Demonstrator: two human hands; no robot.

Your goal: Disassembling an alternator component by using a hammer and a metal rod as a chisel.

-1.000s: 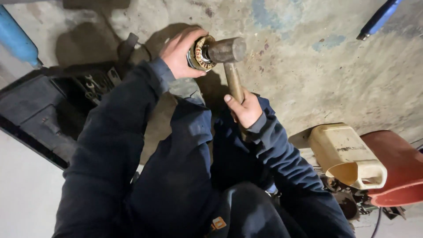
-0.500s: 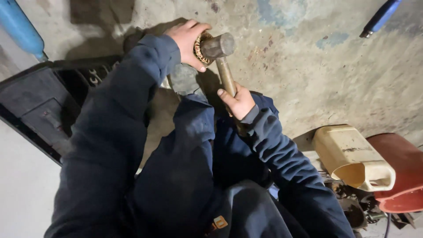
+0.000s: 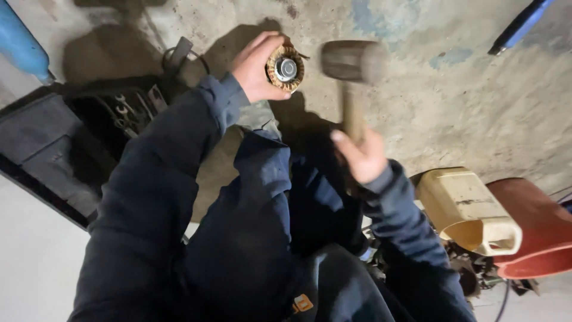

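My left hand grips a round metal part with a brownish outer ring and a shiny centre, held against the concrete floor. My right hand is closed on the wooden handle of a hammer. The hammer's dark head is blurred and hangs just right of the round part, a small gap apart from it. Both arms wear dark blue sleeves, and my knees fill the lower middle of the view.
A black open toolbox with wrenches lies at the left. A blue cylinder stands top left. At the right sit a cut cream plastic can and a red basin. A blue tool handle lies top right.
The hammer head was on the round part before; now it has swung away to the right and is blurred. My left hand keeps hold of the part.
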